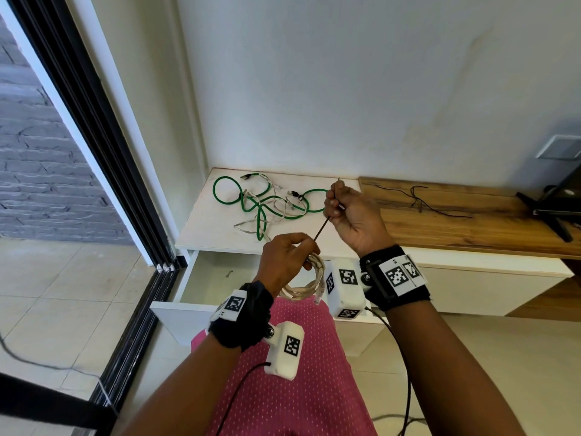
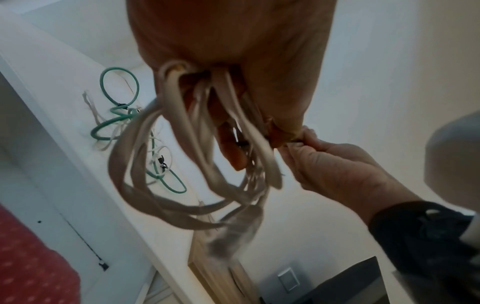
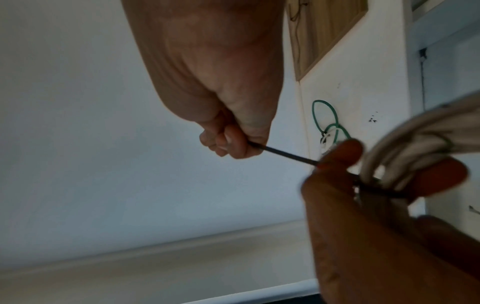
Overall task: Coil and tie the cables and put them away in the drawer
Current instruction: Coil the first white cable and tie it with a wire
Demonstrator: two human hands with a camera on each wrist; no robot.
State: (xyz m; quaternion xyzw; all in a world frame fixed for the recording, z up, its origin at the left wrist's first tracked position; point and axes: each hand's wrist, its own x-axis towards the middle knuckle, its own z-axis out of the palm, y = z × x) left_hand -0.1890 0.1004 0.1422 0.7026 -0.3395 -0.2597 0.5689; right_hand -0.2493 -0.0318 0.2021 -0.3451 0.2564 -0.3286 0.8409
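Head view, listing largest to smallest. White cabinet top (image 1: 217, 221): carrying a loose tangle, green cable (image 1: 261, 212) crossing a pale cable (image 1: 251, 225), both lying uncoiled and waiting. Wooden top (image 1: 471, 221) to the right: holding spare black ties (image 1: 418, 199), well apart from the hands. Drawer (image 1: 201, 278) below the white top: standing pulled open, nothing coiled showing inside it yet.

Left hand (image 1: 283, 262): curling round the coiled beige cable (image 1: 309, 283), loops hanging below the fist over the open drawer, a plug end dangling at the bottom. Right hand (image 1: 349, 212): pinching the black tie (image 1: 320, 229), tail stretching taut between the two hands and its tip sticking out above the knuckles.

Step in hand, judging by the layout: cinching the tie round the first coil. Right wrist view confirming the tie band wrapping the bundled strands beside the left thumb (image 3: 340, 154), the strap running straight from there to the right fingertips (image 3: 228, 144).

Next move calling for: pulling the tail until snug, keeping the left grip firm to stop loops slipping, then lowering the coil into the drawer. Green and pale cables remaining for the same treatment.
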